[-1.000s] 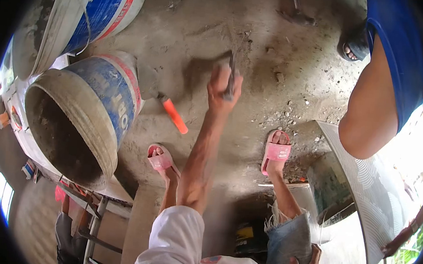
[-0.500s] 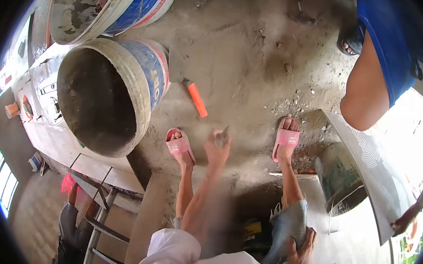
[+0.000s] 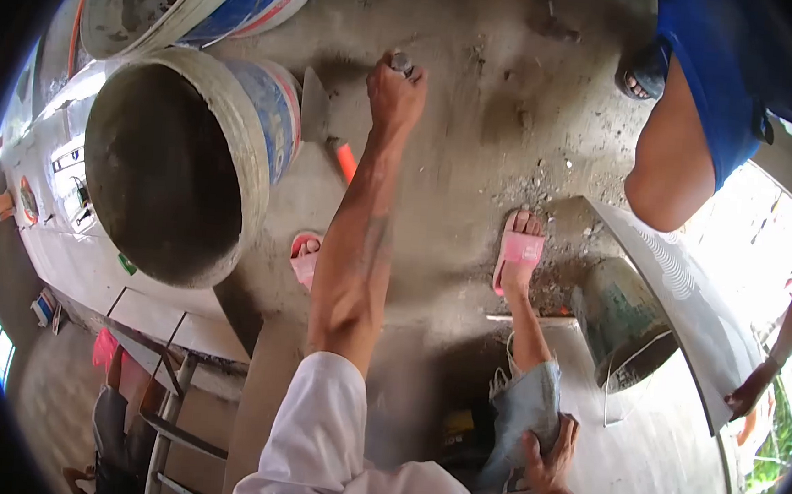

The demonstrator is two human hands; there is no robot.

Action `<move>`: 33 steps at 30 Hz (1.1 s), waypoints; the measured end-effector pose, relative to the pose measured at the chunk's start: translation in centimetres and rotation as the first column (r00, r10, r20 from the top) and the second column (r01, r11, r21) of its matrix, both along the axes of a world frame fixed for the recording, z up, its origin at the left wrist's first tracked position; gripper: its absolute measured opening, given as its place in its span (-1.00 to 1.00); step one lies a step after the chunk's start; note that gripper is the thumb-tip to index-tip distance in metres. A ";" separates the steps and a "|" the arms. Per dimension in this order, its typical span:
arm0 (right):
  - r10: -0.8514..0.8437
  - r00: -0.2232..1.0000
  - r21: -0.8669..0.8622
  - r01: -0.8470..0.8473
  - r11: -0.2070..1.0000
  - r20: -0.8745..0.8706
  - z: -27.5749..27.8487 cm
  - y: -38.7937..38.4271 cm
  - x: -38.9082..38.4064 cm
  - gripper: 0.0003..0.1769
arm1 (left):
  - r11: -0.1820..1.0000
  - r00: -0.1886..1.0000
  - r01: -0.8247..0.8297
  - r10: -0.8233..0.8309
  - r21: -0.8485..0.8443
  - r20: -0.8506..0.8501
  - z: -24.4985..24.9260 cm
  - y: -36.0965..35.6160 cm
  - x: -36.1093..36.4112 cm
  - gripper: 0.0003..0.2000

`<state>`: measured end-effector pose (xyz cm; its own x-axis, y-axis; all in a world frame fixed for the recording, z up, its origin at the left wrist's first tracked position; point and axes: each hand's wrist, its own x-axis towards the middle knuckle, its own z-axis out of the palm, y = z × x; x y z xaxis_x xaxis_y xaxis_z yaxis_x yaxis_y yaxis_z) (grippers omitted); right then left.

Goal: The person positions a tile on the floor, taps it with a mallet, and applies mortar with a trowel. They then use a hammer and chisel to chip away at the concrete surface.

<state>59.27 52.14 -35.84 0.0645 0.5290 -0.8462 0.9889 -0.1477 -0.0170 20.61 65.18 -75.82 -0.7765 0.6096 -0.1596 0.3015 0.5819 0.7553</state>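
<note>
My left hand [image 3: 393, 100] is stretched far forward, low over the grey floor [image 3: 457, 159]. Its fingers are wrapped round a grey, round-ended object [image 3: 402, 62]; the rest of that object is hidden under the fist. Left of the forearm a trowel lies on the floor, its orange handle [image 3: 346, 162] partly covered by my arm and its grey blade [image 3: 314, 108] close to a bucket. On my right knee, over the torn jeans [image 3: 523, 421], rests my right hand [image 3: 550, 458], fingers apart and holding nothing.
Two large buckets, one nearer [image 3: 261, 137] and one farther [image 3: 248, 3], stand at left. A ladder [image 3: 183, 429] is lower left, beside another person. Someone in blue shorts [image 3: 711, 76] is at right, near a curved grey sheet [image 3: 668, 294] and a tipped bucket [image 3: 625, 318].
My left hand has moved forward, away from my feet, and its forearm now partly covers the orange handle. My right hand remains on the knee. The view has shifted slightly.
</note>
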 end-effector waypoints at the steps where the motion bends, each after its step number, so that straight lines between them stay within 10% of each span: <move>1: 0.007 1.000 -0.006 -0.007 1.000 -0.013 -0.2 0.1 -0.1 -0.28 | 0.999 0.991 0.012 -0.005 -0.051 0.132 0.8 -0.4 0.3 -0.80; 6: 0.399 0.916 0.018 -0.400 0.916 0.037 -1.9 0.7 0.7 -0.43 | 0.966 0.927 0.189 -0.117 -0.175 0.356 7.3 -4.1 4.5 -0.68; 12: 0.364 0.837 0.243 -0.284 0.927 -0.408 -14.9 7.2 -11.4 -0.25 | 0.877 0.833 0.464 -0.383 -0.125 0.399 19.5 -8.7 12.6 -0.53; 16: -0.156 0.565 -0.045 0.205 0.978 -0.810 -17.7 7.5 -11.7 -0.24 | 0.878 0.738 0.478 -0.401 -0.001 0.543 25.0 -9.2 10.6 -0.50; 20: 0.320 0.808 0.386 -0.126 0.914 -0.495 -21.2 14.8 -12.7 -0.43 | 0.854 0.773 0.490 -0.333 -0.174 0.540 16.9 -9.3 4.0 -0.51; 22: -0.077 0.894 0.169 0.167 0.971 -0.441 -27.7 21.2 -14.3 -0.53 | 0.936 0.931 0.293 -0.231 -0.198 0.283 10.8 -10.6 2.9 -0.63; 27: 0.278 0.936 0.680 -0.060 0.731 -0.217 -40.1 36.9 -21.5 -0.38 | 0.922 0.936 0.351 -0.343 -0.162 0.074 3.1 -12.6 2.1 -0.67; 33: 0.392 0.920 0.668 -0.283 0.688 -0.015 -47.3 44.8 -23.9 -0.45 | 0.896 0.921 0.388 -0.365 -0.218 0.139 -2.4 -11.4 2.9 -0.63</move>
